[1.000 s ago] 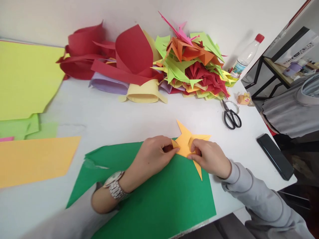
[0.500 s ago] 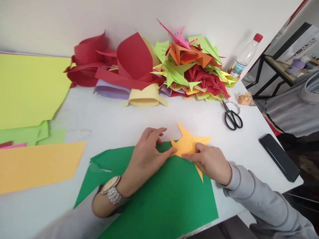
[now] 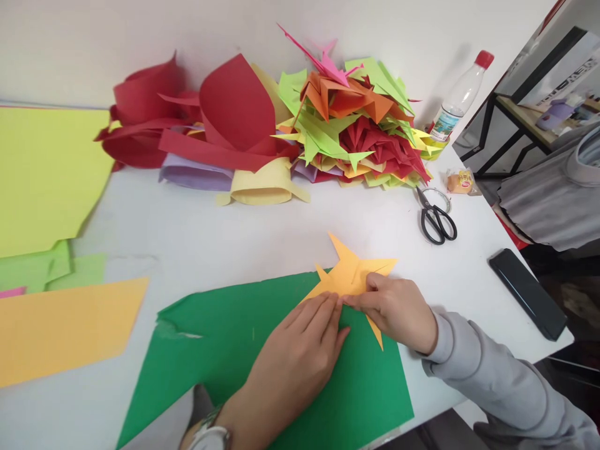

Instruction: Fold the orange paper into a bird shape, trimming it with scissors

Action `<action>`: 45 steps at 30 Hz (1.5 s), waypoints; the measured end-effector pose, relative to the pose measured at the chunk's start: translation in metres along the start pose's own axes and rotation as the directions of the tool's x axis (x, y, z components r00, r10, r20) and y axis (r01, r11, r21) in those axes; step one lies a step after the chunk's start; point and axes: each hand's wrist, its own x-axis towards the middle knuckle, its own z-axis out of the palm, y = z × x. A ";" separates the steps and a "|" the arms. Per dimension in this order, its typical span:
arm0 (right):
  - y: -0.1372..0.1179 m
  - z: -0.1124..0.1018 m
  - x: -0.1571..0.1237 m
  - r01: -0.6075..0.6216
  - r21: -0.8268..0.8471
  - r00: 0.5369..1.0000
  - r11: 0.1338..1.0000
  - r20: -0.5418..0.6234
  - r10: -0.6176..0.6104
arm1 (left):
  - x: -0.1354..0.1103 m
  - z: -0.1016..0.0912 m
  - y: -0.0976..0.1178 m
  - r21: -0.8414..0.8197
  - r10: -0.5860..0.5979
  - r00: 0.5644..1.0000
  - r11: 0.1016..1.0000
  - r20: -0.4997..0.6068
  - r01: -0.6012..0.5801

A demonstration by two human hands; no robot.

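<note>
A yellow-orange folded paper star [image 3: 349, 275] lies across the top edge of a green paper sheet [image 3: 210, 337]. My right hand [image 3: 398, 309] has its fingers curled and pinches the star's lower edge. Close beside it, my left hand [image 3: 300, 353] lies with its fingers stretched out, the tips touching the star's lower edge. Part of the star is hidden under both hands. A watch [image 3: 209, 434] sits on my left wrist.
Black-handled scissors [image 3: 438, 219] and a tape roll [image 3: 440, 199] lie to the right, with a black phone [image 3: 527, 294] nearer the edge. Behind are piled folded paper shapes [image 3: 347, 131], red paper pieces [image 3: 239, 106] and a bottle [image 3: 457, 100]. Yellow-green sheets [image 3: 47, 175] lie left.
My left hand has swung down and turned, its fingers now flat at the star's lower edge instead of the thumb pressing the left point. My right hand keeps its pinch.
</note>
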 end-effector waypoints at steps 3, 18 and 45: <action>0.001 0.003 -0.002 0.048 0.027 0.995 0.998 -0.087 -0.045 | -0.001 -0.001 0.000 -0.010 -0.007 1.000 1.000 0.003 0.007; -0.015 0.002 -0.010 0.352 -0.251 0.924 0.902 -0.058 -0.377 | 0.003 -0.003 0.006 0.057 0.016 1.000 0.998 0.012 -0.016; -0.007 0.009 -0.009 0.389 -0.211 0.891 0.897 -0.162 -0.424 | -0.002 -0.006 0.007 0.165 -0.064 0.998 0.984 0.020 0.060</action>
